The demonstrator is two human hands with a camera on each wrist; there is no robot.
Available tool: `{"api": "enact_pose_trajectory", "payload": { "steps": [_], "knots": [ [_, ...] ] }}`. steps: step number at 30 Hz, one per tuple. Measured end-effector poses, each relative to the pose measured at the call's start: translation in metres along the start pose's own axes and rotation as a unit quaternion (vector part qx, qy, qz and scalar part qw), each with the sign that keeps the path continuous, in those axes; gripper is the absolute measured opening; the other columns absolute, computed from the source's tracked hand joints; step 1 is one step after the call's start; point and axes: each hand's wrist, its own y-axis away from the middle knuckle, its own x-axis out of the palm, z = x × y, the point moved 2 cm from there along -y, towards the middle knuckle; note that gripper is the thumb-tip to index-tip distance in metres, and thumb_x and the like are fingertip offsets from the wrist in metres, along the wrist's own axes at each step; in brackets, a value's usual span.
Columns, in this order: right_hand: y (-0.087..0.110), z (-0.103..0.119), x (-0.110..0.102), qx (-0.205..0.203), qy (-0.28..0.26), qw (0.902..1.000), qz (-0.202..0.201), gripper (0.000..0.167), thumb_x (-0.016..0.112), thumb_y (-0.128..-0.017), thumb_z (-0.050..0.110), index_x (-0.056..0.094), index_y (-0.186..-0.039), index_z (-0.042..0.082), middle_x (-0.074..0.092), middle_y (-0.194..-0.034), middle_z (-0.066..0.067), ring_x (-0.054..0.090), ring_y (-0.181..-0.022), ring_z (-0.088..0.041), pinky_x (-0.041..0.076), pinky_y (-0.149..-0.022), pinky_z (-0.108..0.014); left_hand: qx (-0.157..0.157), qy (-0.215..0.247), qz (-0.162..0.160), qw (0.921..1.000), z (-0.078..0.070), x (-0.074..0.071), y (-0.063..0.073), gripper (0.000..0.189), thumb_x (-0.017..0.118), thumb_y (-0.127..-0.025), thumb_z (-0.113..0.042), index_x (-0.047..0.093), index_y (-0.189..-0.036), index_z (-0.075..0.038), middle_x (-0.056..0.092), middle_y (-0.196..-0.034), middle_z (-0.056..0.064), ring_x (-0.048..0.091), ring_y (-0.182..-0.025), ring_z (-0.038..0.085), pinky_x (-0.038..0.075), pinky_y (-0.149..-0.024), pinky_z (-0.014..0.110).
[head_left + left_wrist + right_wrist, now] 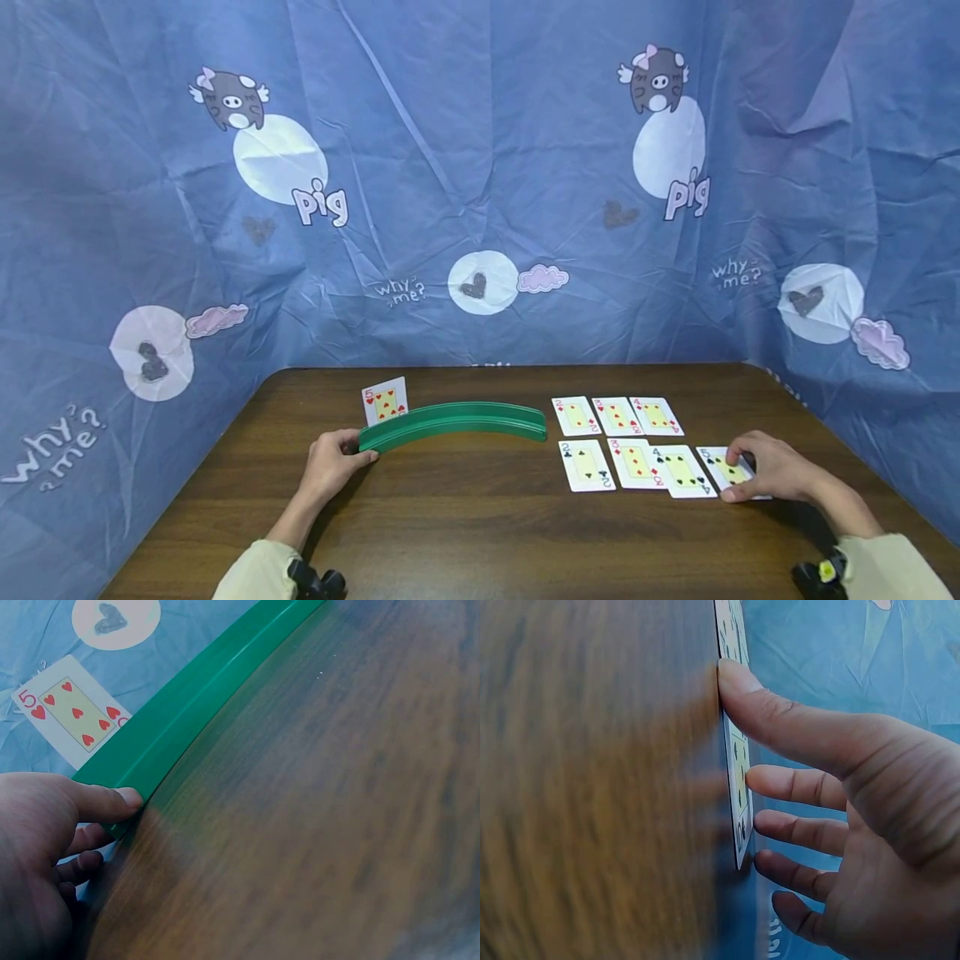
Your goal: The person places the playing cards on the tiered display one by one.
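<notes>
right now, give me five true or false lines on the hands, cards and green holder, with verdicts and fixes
1. The left hand holds one end of the green holder. True.
2. The five of hearts is at the green holder's right end. False: it is at the left end, by the left hand.
3. The right hand touches the black five. True.
4. The back row of flat cards has four cards. False: it has three.
5. The green holder is straight. False: it is curved.
</notes>
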Motion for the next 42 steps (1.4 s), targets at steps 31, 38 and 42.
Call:
{"api": "enact_pose_trajectory", "payload": {
  "steps": [31, 38, 42],
  "knots": [
    [-0.007, 0.003, -0.001, 0.070, 0.001, 0.9972, 0.028, 0.054, 0.097, -0.054, 0.034, 0.060, -0.085, 0.008, 0.061, -0.098, -0.014, 0.052, -0.088, -0.027, 0.042, -0.075, -0.037, 0.006, -0.011, -0.001, 0.9999, -0.001, 0.001, 0.000, 0.032, 0.078, -0.081, -0.007, 0.072, -0.110, 0.004, 0.075, -0.095, 0.015, 0.059, -0.083, 0.018, 0.044, -0.075, 0.029],
    [-0.008, 0.002, -0.001, 0.062, 0.015, 0.9977, 0.026, 0.055, 0.097, -0.054, 0.037, 0.061, -0.083, 0.009, 0.061, -0.095, -0.013, 0.052, -0.085, -0.026, 0.042, -0.074, -0.038, 0.011, -0.010, -0.003, 0.9999, -0.002, 0.002, 0.001, 0.032, 0.078, -0.081, -0.008, 0.072, -0.110, 0.004, 0.075, -0.096, 0.016, 0.060, -0.083, 0.018, 0.045, -0.075, 0.029],
    [-0.010, 0.002, -0.002, 0.068, 0.016, 0.9971, 0.029, 0.056, 0.097, -0.053, 0.038, 0.061, -0.084, 0.008, 0.061, -0.097, -0.014, 0.052, -0.086, -0.027, 0.043, -0.075, -0.038, 0.012, -0.009, -0.001, 0.9999, -0.002, 0.000, 0.001, 0.033, 0.078, -0.082, -0.008, 0.071, -0.111, 0.005, 0.074, -0.097, 0.017, 0.059, -0.083, 0.018, 0.045, -0.074, 0.029]
  ]
}}
